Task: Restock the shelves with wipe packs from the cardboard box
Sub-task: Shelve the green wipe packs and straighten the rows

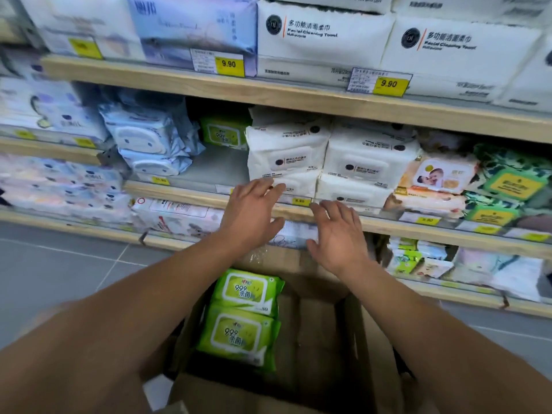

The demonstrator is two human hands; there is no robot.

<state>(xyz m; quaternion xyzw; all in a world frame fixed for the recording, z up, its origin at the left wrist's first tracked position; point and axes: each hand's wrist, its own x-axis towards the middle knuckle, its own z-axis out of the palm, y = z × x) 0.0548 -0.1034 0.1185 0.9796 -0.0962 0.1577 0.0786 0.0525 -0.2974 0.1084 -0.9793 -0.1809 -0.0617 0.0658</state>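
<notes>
Far-left shelf packs [44, 180] blurred, unreadable

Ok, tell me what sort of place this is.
Most likely a retail shop aisle, in the tissue and wipes section. Wooden shelves hold stacked packs of wipes, yellow price tags reading 9.90 sit along the shelf edges, and an open cardboard box with green wipe packs stands below for restocking.

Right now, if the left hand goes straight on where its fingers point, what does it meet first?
Probably the stacked white wipe packs: the left hand already reaches their lowest pack, though actual contact is unclear.
</notes>
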